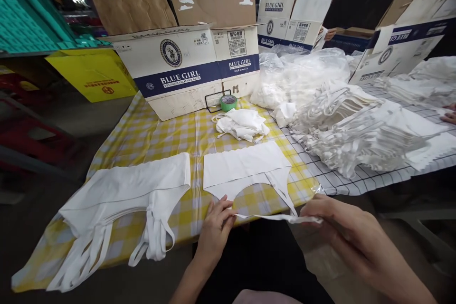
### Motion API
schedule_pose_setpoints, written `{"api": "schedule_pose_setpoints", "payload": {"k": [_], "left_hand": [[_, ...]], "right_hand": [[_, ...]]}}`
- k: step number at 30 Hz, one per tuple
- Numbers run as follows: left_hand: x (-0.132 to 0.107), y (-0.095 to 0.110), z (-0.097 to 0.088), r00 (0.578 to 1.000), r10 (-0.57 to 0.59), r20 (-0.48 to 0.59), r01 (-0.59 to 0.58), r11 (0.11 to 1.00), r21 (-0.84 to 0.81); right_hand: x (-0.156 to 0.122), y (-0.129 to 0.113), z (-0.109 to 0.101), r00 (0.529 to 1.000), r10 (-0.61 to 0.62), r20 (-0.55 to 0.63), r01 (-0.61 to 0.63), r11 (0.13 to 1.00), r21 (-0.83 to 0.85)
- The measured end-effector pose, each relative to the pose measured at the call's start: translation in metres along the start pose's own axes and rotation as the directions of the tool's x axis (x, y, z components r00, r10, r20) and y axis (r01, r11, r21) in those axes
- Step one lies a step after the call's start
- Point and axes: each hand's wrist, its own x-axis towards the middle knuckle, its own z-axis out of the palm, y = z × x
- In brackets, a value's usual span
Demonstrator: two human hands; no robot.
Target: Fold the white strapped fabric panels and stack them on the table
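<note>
A white bra top [245, 168] lies flat at the table's front edge, its straps toward me. My left hand [216, 229] is closed at its near left corner, thumb and fingers pinching the base of one strap. That white strap [274, 217] stretches sideways to my right hand [344, 228], which pinches its far end beyond the table edge. The garment's other strap [283, 194] slants down toward the stretched one. To the left, a stack of similar white bra tops [131, 185] hangs its straps over the edge. A crumpled white garment pile [242, 125] sits farther back.
A yellow checked cloth [171, 133] covers the table. Behind stand a beer carton [185, 66], a green tape roll [228, 102] and a black wire frame [213, 100]. Heaped white garments [363, 128] occupy the right table. Another person's hand [449, 115] shows at the right edge.
</note>
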Motion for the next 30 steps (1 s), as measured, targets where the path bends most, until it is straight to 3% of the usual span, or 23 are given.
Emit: {"api": "schedule_pose_setpoints", "payload": {"k": [4, 10, 13, 16, 19, 22, 27, 30], "left_hand": [[-0.003, 0.014, -0.006, 0.999, 0.029, 0.041, -0.027, 0.998, -0.056], [-0.003, 0.07, -0.03, 0.985, 0.116, 0.128, -0.065, 0.935, -0.349], [0.001, 0.088, -0.033, 0.992, 0.068, 0.107, -0.015, 0.9, -0.435], [0.005, 0.093, -0.03, 0.993, -0.041, 0.108, 0.09, 0.858, -0.505], [0.006, 0.088, -0.027, 0.969, -0.18, 0.166, 0.245, 0.756, -0.607], [0.006, 0.081, -0.026, 0.944, -0.263, 0.199, 0.326, 0.663, -0.674], [0.007, 0.076, -0.023, 0.933, -0.294, 0.209, 0.356, 0.662, -0.66], [0.007, 0.075, -0.02, 0.936, -0.287, 0.202, 0.349, 0.705, -0.617]], "right_hand": [[0.007, 0.003, 0.011, 0.996, 0.089, 0.007, -0.089, 0.983, 0.157], [0.032, -0.002, 0.041, 0.972, 0.203, 0.117, -0.23, 0.924, 0.304], [0.039, -0.001, 0.052, 0.962, 0.228, 0.153, -0.267, 0.904, 0.333], [0.042, 0.005, 0.062, 0.963, 0.236, 0.13, -0.266, 0.907, 0.325], [0.041, 0.02, 0.073, 0.974, 0.227, -0.008, -0.217, 0.944, 0.25], [0.038, 0.038, 0.09, 0.979, 0.135, -0.152, -0.127, 0.99, 0.062], [0.035, 0.053, 0.114, 0.977, -0.153, -0.145, 0.112, 0.958, -0.263], [0.038, 0.056, 0.121, 0.968, -0.228, -0.106, 0.177, 0.918, -0.356]]}}
